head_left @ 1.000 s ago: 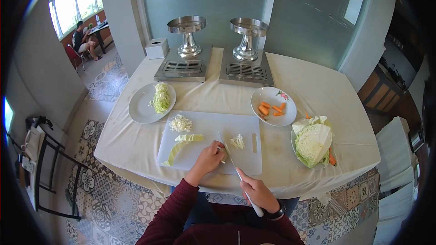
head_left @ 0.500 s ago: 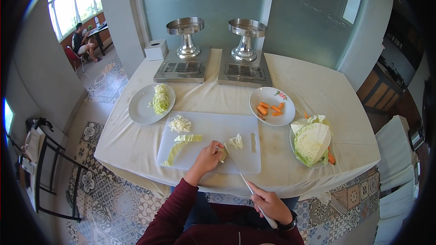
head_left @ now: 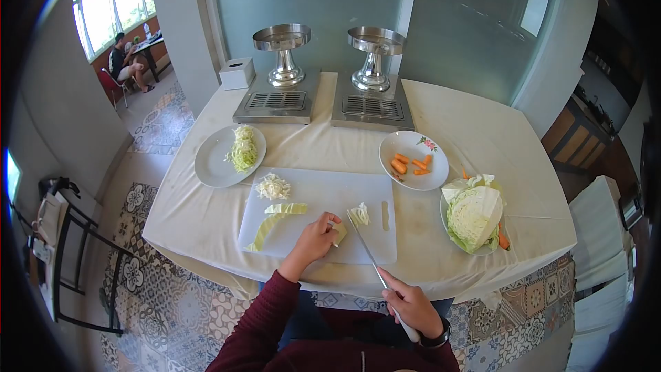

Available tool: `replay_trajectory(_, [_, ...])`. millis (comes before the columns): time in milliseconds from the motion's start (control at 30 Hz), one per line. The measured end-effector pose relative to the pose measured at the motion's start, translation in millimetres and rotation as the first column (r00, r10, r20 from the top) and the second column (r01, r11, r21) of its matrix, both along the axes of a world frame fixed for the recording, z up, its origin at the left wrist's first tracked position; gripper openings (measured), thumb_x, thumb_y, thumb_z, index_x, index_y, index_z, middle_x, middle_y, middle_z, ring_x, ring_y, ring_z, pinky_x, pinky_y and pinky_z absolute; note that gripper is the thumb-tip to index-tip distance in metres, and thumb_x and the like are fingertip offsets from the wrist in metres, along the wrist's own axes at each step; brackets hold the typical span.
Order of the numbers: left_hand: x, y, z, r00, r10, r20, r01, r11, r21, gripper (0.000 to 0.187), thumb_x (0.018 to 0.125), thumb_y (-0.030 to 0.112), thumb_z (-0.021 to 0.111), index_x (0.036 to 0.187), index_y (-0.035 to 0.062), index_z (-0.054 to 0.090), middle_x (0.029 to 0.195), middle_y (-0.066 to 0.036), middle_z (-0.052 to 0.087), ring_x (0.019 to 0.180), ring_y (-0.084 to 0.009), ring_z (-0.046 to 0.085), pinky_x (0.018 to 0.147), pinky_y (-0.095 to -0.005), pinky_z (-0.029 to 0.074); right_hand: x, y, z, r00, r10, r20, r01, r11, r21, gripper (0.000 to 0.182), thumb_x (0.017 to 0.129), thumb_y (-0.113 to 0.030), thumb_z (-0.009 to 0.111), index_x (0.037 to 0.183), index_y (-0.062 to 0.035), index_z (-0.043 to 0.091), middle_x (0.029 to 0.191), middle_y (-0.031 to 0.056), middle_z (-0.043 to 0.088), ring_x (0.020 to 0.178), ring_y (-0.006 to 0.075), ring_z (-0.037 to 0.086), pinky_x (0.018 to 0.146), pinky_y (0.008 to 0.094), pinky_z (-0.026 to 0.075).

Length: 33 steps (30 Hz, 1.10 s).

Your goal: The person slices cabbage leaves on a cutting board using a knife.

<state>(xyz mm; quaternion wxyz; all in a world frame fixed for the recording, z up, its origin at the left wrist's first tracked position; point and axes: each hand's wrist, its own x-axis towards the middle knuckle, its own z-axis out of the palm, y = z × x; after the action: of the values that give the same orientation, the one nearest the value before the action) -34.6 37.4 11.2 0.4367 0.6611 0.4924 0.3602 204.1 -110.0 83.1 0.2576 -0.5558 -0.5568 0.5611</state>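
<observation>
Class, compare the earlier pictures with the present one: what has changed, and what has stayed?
The right hand, still gripping the knife, has shifted rightward and slightly toward the body. The blade has moved right, away from the left hand, its tip now by the small cabbage shreds. Nothing was taken up or let go. The left hand and cutting board stayed put.

Knife (head_left: 363, 240): white handle at near right, blade angled far left over the cutting board (head_left: 330, 189). Cabbage piece (head_left: 341, 233): pale green, partly hidden, on the board left of the blade.
</observation>
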Motion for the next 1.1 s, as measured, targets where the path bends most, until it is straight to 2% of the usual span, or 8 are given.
replay_trajectory(133, [-0.6,0.1,-0.5,1.0,-0.014,0.02,0.014,1.0,0.014,0.025,0.091,0.008,0.053,0.115,0.0039,0.057,0.061,-0.003,0.053,0.044,-0.0127,0.049,0.044,-0.0315,0.038,0.4,-0.8,-0.6,1.0,-0.003,0.0,0.003,1.0,-0.01,0.053,0.1,-0.018,0.051,0.152,-0.0162,0.04,0.061,0.0001,0.053,0.049,0.0071,0.049,0.052,0.0249,0.047])
replay_trajectory(233, [0.0,-3.9,15.6,0.997,-0.003,0.074,0.017,0.982,-0.187,0.024,0.092,0.009,0.053,0.115,0.0044,0.057,0.062,-0.002,0.053,0.043,-0.0123,0.05,0.043,-0.03,0.038,0.5,-0.8,-1.8,1.0,0.002,0.005,-0.002,1.0,0.004,0.053,0.1,-0.018,0.052,0.152,-0.0167,0.041,0.061,0.0001,0.053,0.049,0.0072,0.049,0.052,0.0249,0.047])
replay_trajectory(667, [0.2,-2.2,15.2,1.0,-0.008,0.001,0.008,0.993,-0.121,0.025,0.09,0.01,0.057,0.113,0.0,0.055,0.065,-0.007,0.06,0.046,-0.0182,0.055,0.044,-0.0341,0.043,-4.6,-1.2,6.2,1.0,0.021,-0.008,-0.02,0.997,0.078,0.054,0.099,-0.018,0.053,0.152,-0.0175,0.041,0.063,0.0005,0.052,0.056,0.0087,0.052,0.056,0.0272,0.048])
replay_trajectory(767, [1.1,-2.3,18.7,1.0,-0.002,-0.007,0.001,0.991,-0.132,0.025,0.089,0.01,0.057,0.112,-0.0007,0.056,0.066,-0.008,0.061,0.046,-0.0185,0.056,0.044,-0.0345,0.043,-7.2,1.2,0.0,0.999,0.039,-0.015,-0.037,0.995,0.097,0.054,0.1,-0.01,0.052,0.153,-0.0141,0.04,0.065,-0.0018,0.05,0.056,0.0054,0.047,0.055,0.0226,0.045])
replay_trajectory(867, [2.0,-1.8,18.8,1.0,0.007,-0.003,-0.007,0.989,-0.147,0.024,0.089,0.011,0.056,0.111,-0.0004,0.057,0.065,-0.008,0.061,0.045,-0.0184,0.055,0.044,-0.0346,0.043,-9.4,5.5,-4.1,0.998,0.05,-0.041,-0.048,0.998,0.051,0.054,0.1,-0.01,0.051,0.153,-0.0126,0.039,0.064,-0.0019,0.048,0.056,0.0057,0.046,0.054,0.0231,0.044])
replay_trajectory(967, [1.7,-1.6,17.8,1.0,0.003,-0.009,-0.004,0.992,-0.128,0.024,0.089,0.011,0.056,0.11,-0.0002,0.057,0.064,-0.008,0.061,0.044,-0.0184,0.055,0.044,-0.0347,0.042,-12.1,9.2,-10.0,0.997,0.054,-0.055,-0.049,0.995,0.083,0.053,0.1,-0.015,0.051,0.152,-0.0159,0.041,0.061,-0.0006,0.049,0.052,0.0075,0.048,0.053,0.0262,0.046])
replay_trajectory(1100, [2.4,-1.7,17.8,1.0,0.002,-0.014,-0.004,0.994,-0.107,0.024,0.089,0.011,0.056,0.11,0.0,0.057,0.064,-0.009,0.062,0.043,-0.0189,0.055,0.044,-0.0349,0.042,-15.3,9.3,-10.7,0.997,0.052,-0.064,-0.048,0.997,0.065,0.052,0.101,-0.014,0.05,0.152,-0.0144,0.04,0.059,-0.0009,0.048,0.05,0.0083,0.047,0.052,0.0268,0.045])
